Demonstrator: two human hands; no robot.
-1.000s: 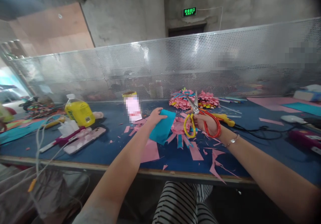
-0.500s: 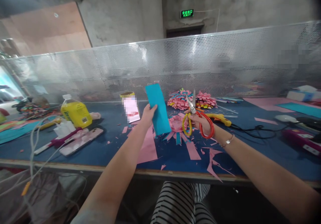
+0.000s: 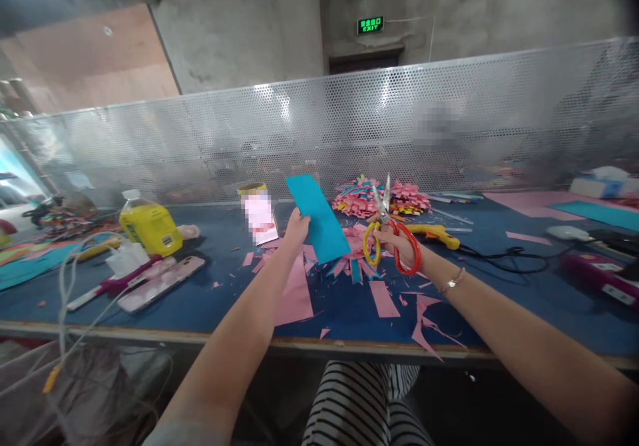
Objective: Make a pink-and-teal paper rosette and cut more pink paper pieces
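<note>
One blue sheet we are pinching in our left hand, left of the pink rosette, while our right hand is curling its fingers around parted scissors right of that rosette, likely risking snagged petals if the blades dip.

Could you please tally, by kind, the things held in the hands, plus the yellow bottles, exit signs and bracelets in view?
Blue sheet, in the left hand: 1
Scissors, in the right hand: 1
Yellow bottle: 1
Exit sign: 1
Bracelet: 1
Total: 5
</note>
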